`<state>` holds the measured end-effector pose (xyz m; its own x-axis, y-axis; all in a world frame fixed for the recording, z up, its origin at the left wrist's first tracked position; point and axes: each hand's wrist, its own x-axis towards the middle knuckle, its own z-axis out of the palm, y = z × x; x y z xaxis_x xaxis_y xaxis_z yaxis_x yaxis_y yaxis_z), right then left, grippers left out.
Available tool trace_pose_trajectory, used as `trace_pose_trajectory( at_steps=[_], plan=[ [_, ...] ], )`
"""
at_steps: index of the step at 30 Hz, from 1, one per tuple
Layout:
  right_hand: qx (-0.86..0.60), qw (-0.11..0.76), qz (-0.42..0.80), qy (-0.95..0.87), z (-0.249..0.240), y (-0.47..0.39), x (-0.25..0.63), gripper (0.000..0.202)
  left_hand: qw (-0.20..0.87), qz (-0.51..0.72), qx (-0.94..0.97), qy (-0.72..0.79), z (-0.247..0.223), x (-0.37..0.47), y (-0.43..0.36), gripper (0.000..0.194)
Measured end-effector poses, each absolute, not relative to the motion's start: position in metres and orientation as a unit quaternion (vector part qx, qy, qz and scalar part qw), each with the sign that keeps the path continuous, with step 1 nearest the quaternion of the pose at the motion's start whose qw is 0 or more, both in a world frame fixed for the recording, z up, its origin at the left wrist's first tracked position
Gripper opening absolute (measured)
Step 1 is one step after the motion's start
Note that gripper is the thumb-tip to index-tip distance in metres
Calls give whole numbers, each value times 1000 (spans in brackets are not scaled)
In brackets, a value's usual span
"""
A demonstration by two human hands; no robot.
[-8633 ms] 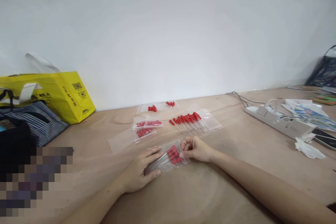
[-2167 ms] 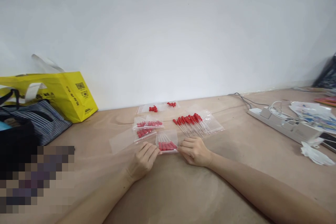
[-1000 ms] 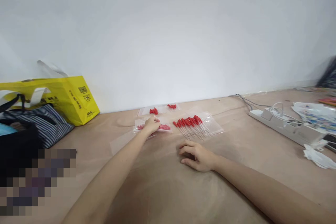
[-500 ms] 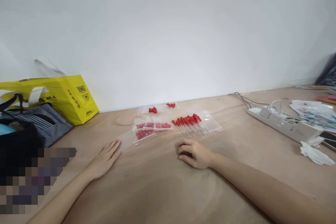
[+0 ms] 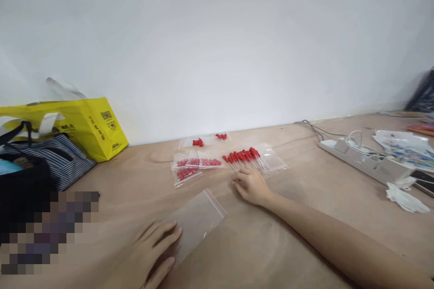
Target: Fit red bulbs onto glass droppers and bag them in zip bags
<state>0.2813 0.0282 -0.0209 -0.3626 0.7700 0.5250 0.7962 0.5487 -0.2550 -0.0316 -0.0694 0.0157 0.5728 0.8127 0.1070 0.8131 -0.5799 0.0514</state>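
Observation:
My left hand (image 5: 149,253) lies flat on the near end of an empty clear zip bag (image 5: 195,219) with a red seal line, pressing it to the wooden table (image 5: 305,207). My right hand (image 5: 251,186) rests further out, fingers loosely curled, its fingertips touching the near ends of a row of loose red-tipped clear droppers (image 5: 244,159) spread over another clear bag (image 5: 273,159). Left of them lie filled bags of red-tipped droppers (image 5: 196,163), and two small bags with red caps (image 5: 206,140) sit by the wall.
A yellow shopping bag (image 5: 84,126) and a striped dark bag (image 5: 44,162) stand at the left. At the right lie a white power strip with cables (image 5: 366,158), papers (image 5: 407,146), a phone (image 5: 423,179) and crumpled white tissue (image 5: 405,198).
My left hand set the filled bag down with the others, then slid the empty bag back toward me. My right hand has moved forward to the loose droppers.

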Motion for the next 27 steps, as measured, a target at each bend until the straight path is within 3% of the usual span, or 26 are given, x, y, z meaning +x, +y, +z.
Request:
trace_pose_trajectory(
  at_steps=[3,8,15,23,25,27],
  plan=[
    [-592,272,-40,-758,-7,63,272,18,-44,-69,-877,-474,19,-4,-51,38],
    [-644,238,-17,-727,3,114,250,24,-89,8,-863,-497,7,46,-30,75],
    [-648,265,0,-715,-12,129,238,17,-117,-4,-928,-354,8,55,-6,65],
    [-605,427,59,-670,6,95,272,22,-135,-54,-925,-351,1,53,-6,61],
    [-530,566,164,-610,0,73,284,24,-133,-57,-923,-358,1,54,-6,60],
    [-482,625,273,-550,-11,50,291,30,-132,-58,-920,-365,2,55,-6,59]
  ],
)
